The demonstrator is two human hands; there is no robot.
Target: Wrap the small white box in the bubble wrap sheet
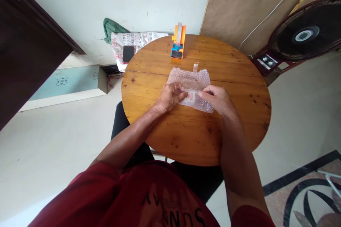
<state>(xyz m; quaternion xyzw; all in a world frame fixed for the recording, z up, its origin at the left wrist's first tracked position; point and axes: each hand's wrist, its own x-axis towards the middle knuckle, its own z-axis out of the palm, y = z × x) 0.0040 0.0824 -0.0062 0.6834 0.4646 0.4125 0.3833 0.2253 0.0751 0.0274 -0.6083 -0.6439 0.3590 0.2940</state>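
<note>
Two hands meet over a sheet of bubble wrap (190,78) at the centre of the frame, on a round wooden bench (191,138) with a glossy honey-coloured top and dark knots. The wrap is clear with a faint pink cast, its small bubbles catching the light. Its far edge lies flat on the wood and its near edge is folded over toward the person. Inside the fold, between the two hands, sits a small pale item with a red mark (192,96), blurred by the plastic; what it is cannot be told.

The left hand (172,96) lies spread and palm down on the wrap's left side, fingertips pressing the fold. The right hand (215,97) is narrowed to a pinch, thumb and forefinger closed on the wrap at its right side.

A short strip of clear tape (195,67) pokes up from the wrap's far edge. Beyond it, near the bench's top rim, stands an orange and blue tape dispenser (178,44), well apart from both hands.

On the floor at upper left of the bench lies a white printed sack (141,39) with a dark phone (128,54) on it and a green bag (112,28) behind. A black fan (306,33) fills the upper right corner. The person's red shirt crosses the bottom of the frame.
</note>
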